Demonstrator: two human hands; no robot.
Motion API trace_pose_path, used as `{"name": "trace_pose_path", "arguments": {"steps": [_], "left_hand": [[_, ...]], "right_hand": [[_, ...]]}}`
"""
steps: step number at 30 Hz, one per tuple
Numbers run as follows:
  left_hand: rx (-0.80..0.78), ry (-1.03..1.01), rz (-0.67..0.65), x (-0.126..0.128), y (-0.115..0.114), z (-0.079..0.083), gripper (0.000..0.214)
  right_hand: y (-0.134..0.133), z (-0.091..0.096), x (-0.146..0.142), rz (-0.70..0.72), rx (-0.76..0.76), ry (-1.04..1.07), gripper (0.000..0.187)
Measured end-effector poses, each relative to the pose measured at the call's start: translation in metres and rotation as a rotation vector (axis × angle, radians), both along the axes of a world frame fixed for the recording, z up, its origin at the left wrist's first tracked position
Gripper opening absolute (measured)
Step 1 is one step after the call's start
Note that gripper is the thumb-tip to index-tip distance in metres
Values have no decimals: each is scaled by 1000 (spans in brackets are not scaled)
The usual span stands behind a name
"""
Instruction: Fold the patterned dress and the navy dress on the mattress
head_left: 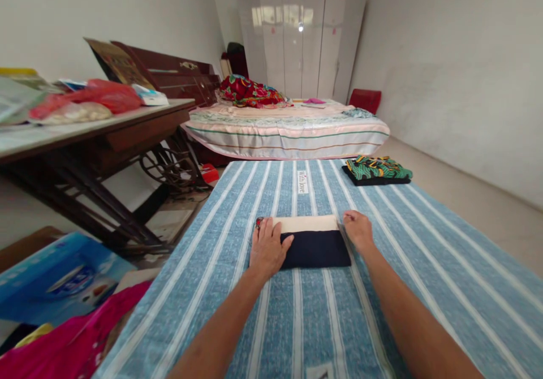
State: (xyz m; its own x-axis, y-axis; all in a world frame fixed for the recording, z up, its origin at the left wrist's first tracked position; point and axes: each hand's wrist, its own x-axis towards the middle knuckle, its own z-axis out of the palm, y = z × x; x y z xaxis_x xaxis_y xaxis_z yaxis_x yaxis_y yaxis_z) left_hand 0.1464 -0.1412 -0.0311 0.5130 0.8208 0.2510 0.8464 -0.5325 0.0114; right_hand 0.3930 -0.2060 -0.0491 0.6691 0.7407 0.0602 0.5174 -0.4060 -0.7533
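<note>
A folded garment (316, 249), dark navy with a cream band along its far side, lies flat on the blue striped cover. My left hand (269, 246) rests palm down on its left end, fingers stretched out. A small patterned bit in red and black shows beside those fingertips. Just off the garment's far right corner is my right hand (358, 231), its fingers curled in and pressed together. What they pinch, if anything, is hidden.
A folded green patterned cloth (377, 168) lies on a black one (375, 181) at the far right. Beyond stands a bed (288, 133). On the left are a sewing machine table (127, 121), a blue box (63, 280) and pink cloth (76, 339).
</note>
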Motion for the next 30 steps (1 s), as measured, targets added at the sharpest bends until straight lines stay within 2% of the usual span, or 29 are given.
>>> {"name": "trace_pose_path", "arguments": {"steps": [3, 9, 16, 23, 27, 30], "left_hand": [[17, 10, -22, -1, 1, -5, 52], [49, 25, -39, -2, 2, -8, 52], [66, -12, -62, -2, 1, -8, 50], [63, -1, -66, -3, 1, -10, 51], [63, 10, -61, -3, 1, -9, 51], [66, 25, -59, -2, 2, -8, 51]], "right_hand": [[6, 0, 10, -32, -85, 158, 24], [23, 13, 6, -2, -202, 344, 28], [26, 23, 4, 12, -271, 405, 21], [23, 24, 2, 17, -303, 483, 28], [18, 25, 1, 19, -290, 514, 41], [14, 26, 0, 37, -283, 524, 38]]}}
